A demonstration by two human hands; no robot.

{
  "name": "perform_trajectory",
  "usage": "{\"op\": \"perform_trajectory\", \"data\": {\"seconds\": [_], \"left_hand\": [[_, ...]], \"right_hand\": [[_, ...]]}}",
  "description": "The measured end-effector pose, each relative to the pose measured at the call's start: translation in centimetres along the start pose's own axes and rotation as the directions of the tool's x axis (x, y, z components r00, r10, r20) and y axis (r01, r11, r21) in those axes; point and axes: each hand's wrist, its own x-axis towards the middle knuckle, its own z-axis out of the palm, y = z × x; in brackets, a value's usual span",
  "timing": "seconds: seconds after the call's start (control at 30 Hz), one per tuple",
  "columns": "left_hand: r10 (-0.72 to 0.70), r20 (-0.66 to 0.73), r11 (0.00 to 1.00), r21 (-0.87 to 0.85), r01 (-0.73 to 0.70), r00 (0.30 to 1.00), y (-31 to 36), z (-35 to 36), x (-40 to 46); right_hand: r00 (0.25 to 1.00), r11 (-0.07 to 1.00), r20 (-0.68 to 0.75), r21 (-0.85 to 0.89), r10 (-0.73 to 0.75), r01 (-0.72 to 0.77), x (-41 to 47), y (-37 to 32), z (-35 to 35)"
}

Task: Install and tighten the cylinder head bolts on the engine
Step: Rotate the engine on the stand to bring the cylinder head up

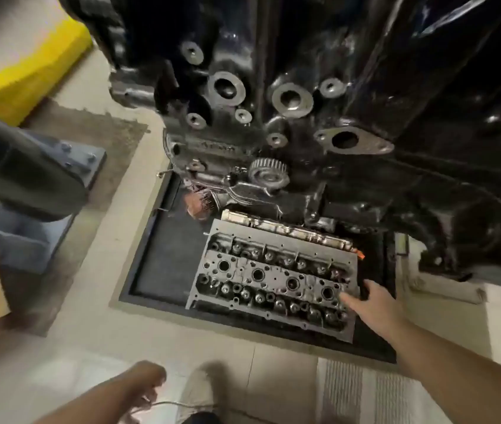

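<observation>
The cylinder head lies in a black tray on the pale tiled floor under the black engine block, the right hand touching it with straight fingers, while the left hand is blurred and I cannot tell its grip.

Before you, the cylinder head is dull grey cast metal; the engine block above is glossy black; the tray looks matt black.

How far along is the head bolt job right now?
Early. The cylinder head lies in the black tray below the engine block, not mounted. In hand: the right hand reaches its near corner; the left hand is blurred. Left: fitting bolts and tightening; none are visible.
</observation>
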Motion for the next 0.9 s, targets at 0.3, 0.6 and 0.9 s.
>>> {"op": "perform_trajectory", "data": {"seconds": [0.3, 0.6, 0.9], "left_hand": [[0.346, -0.540, 0.868, -0.127, -0.480, 0.767, 17.9, -6.9, 3.6], [0.367, -0.232, 0.629, -0.652, -0.424, 0.901, 24.5, -6.2, 5.4], [0.450, -0.286, 0.642, -0.555, -0.529, 0.846, 24.9, -5.9, 6.0]], "right_hand": [[0.953, 0.989, 0.297, -0.148, 0.066, -0.023, 2.7, 0.7, 0.1], [0.910, 0.980, 0.401, -0.197, 0.111, -0.033, 5.5, 1.6, 0.1], [0.932, 0.990, 0.358, -0.137, 0.063, -0.014, 3.7, 0.8, 0.1]]}}
